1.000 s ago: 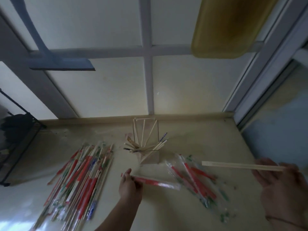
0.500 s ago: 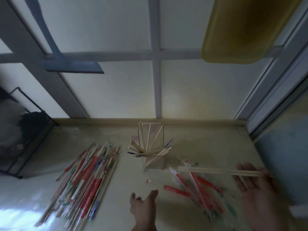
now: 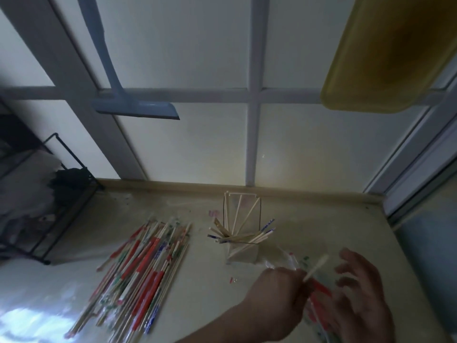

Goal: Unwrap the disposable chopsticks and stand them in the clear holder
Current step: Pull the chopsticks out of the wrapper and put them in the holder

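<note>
My left hand [image 3: 279, 297] reaches across in front of me and pinches a bare wooden chopstick [image 3: 316, 267], whose pale tip points up and to the right; my right hand [image 3: 358, 295] hangs just beside it with the fingers spread and loose, gripping nothing. Both are over a heap of torn red and clear wrappers [image 3: 319, 293] on the pale, glossy counter [image 3: 202, 288], which runs back to a low raised edge under a window with frosted panes [image 3: 205, 149] and white bars. A blue scraper [image 3: 136, 108] and a yellow tray [image 3: 385, 53] hang against the glass, and a black wire rack [image 3: 61, 194] stands at the left end. The hands are blurred, so I cannot make out how much of the chopstick runs behind my fingers, and the wrappers are partly hidden beneath them. The clear holder [image 3: 243, 248] stands near the middle of the counter, just beyond my hands, with unwrapped chopsticks leaning every way inside it. To its left lies a fan of wrapped chopsticks [image 3: 141, 276].
</note>
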`<state>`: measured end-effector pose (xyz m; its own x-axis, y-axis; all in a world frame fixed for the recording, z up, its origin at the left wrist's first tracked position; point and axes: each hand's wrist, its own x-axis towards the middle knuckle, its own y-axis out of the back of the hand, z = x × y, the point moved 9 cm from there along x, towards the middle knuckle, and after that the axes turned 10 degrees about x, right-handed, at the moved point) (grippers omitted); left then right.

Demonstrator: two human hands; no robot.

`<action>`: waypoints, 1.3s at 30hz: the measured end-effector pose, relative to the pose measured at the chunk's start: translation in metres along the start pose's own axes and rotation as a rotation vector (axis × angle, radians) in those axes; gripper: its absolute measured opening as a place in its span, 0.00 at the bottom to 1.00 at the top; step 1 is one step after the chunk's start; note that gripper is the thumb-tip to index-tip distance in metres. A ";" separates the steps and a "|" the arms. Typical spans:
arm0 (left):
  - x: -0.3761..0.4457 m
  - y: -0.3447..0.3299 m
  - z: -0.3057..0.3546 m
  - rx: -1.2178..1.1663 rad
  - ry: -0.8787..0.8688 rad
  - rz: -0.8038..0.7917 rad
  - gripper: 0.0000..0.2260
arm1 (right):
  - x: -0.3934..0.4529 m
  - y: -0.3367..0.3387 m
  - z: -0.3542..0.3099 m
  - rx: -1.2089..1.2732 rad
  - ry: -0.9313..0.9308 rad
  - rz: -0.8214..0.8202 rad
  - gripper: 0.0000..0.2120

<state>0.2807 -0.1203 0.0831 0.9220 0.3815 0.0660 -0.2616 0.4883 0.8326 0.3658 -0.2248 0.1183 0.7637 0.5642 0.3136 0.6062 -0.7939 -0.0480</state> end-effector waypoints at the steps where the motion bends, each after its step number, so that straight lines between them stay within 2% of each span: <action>1: 0.002 0.002 0.006 0.126 -0.076 -0.027 0.17 | 0.007 -0.005 -0.015 -0.047 0.064 -0.074 0.19; 3: 0.009 0.005 0.015 0.220 -0.149 -0.052 0.15 | 0.022 -0.016 -0.036 -0.136 0.151 -0.197 0.08; 5: 0.015 0.011 0.015 0.256 -0.137 -0.102 0.14 | 0.035 -0.011 -0.038 -0.114 0.131 -0.206 0.02; 8: 0.025 0.024 0.006 0.634 -0.239 0.005 0.21 | 0.048 0.022 -0.026 -0.112 0.098 -0.006 0.07; 10: 0.029 0.029 0.002 0.879 -0.347 0.078 0.17 | 0.053 0.037 -0.022 -0.134 0.100 0.109 0.08; 13: 0.032 0.037 -0.008 1.014 -0.430 0.180 0.12 | 0.058 0.032 -0.009 -0.129 0.060 0.129 0.09; 17: 0.044 0.047 -0.034 0.986 -0.341 0.178 0.14 | 0.057 0.008 0.001 -0.077 0.028 0.113 0.05; 19: 0.044 0.055 -0.042 0.913 -0.326 0.204 0.09 | 0.058 0.000 -0.004 -0.050 0.043 0.136 0.02; 25: 0.027 0.092 -0.065 0.787 -0.246 0.296 0.05 | 0.069 -0.028 -0.039 0.002 0.192 0.111 0.06; 28: 0.022 0.098 -0.071 0.758 -0.269 0.317 0.05 | 0.074 -0.061 -0.035 -0.045 0.198 0.000 0.05; 31: 0.020 0.098 -0.076 0.721 -0.276 0.292 0.08 | 0.074 -0.100 -0.008 -0.122 0.122 -0.198 0.05; 34: 0.017 0.100 -0.080 0.661 -0.262 0.275 0.10 | 0.066 -0.126 0.020 -0.243 0.088 -0.358 0.08; 39: 0.008 0.107 -0.085 0.583 -0.229 0.322 0.12 | 0.052 -0.145 0.055 -0.370 0.001 -0.471 0.08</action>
<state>0.2357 0.0011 0.1260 0.8780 0.2304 0.4195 -0.3951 -0.1457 0.9070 0.3292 -0.0678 0.0894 0.4311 0.8745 0.2223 0.7619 -0.4848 0.4296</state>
